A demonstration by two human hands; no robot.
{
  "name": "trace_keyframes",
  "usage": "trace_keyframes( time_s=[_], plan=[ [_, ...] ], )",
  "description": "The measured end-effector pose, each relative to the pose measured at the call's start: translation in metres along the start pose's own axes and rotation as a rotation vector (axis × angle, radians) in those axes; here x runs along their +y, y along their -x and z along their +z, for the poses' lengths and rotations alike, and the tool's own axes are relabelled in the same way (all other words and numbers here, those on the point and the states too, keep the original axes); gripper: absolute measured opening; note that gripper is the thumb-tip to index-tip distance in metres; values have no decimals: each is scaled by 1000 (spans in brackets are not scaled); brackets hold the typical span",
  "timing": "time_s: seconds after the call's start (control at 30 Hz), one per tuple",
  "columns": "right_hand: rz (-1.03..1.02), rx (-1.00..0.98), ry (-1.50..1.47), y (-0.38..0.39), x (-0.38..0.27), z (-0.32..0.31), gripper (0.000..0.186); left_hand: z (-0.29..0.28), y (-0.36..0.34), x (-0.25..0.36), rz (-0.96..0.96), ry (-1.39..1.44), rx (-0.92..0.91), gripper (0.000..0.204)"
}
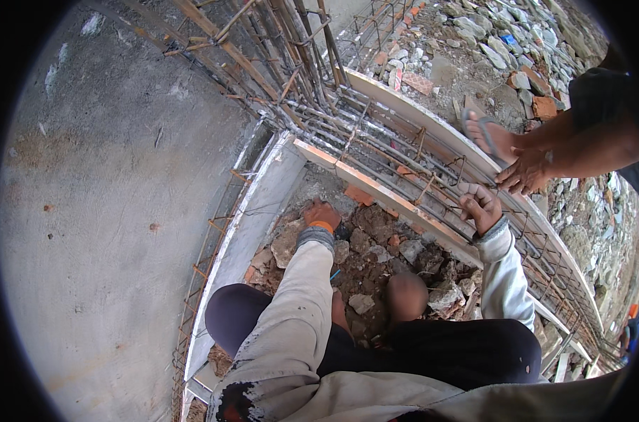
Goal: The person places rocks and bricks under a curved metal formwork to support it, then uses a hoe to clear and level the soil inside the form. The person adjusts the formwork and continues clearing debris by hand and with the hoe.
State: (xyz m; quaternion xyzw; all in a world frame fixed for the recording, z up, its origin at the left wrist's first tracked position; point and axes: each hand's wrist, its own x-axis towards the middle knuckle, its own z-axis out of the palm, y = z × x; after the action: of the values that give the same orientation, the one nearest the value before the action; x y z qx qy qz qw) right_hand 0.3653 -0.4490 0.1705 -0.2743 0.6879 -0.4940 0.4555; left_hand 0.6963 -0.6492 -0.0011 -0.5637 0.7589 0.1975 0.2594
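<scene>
My left hand [319,214] is low inside the boarded pit, bent down over rubble [361,302] near its inner corner; its fingers curl downward, and what they hold, if anything, is hidden. My right hand [480,207] is raised at the long rebar cage [425,179] between two form boards [347,164]. Its fingers are curled closed at the cage, on something too small to make out. Just beyond it, a co-worker's hand [527,169] reaches to the outer board [558,243], beside their sandalled foot [491,137]. A white board [231,253] forms the pit's left side.
A bundle of upright column bars [277,63] rises at the top middle. A grey concrete surface [101,232] fills the left side, edged by another narrow rebar cage. Stones and broken bricks [488,49] lie at the upper right. The co-worker's leg [601,151] stands close on the right.
</scene>
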Motion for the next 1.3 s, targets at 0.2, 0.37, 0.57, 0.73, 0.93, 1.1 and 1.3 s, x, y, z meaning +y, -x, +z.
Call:
trace_keyframes(
  time_s=[0.2, 0.37, 0.57, 0.73, 0.93, 1.1, 1.3],
  plan=[
    [-106, 66, 16, -8, -28, -12, 31, -21, -27, 18, -13, 376, 243, 63],
    [-67, 40, 20, 3, -47, -7, 34, 7, -40, 12, 120, -74, -35, 63],
    [-57, 116, 27, 2, -49, -25, 39, 7, -20, 34, 31, 27, 196, 54],
    [-143, 176, -81, -56, -71, -37, 55, 6, -36, 14, -8, -46, -102, 69],
    [-127, 424, -133, -146, -118, -35, 74, 8, -36, -6, 170, -170, 313, 64],
    [-229, 569, 233, -192, -109, -42, 81, -16, -35, -10, 6, -202, -96, 68],
    [-306, 729, 388, -239, -65, -63, 80, -8, -20, -4, 19, 188, 214, 56]
  ],
)
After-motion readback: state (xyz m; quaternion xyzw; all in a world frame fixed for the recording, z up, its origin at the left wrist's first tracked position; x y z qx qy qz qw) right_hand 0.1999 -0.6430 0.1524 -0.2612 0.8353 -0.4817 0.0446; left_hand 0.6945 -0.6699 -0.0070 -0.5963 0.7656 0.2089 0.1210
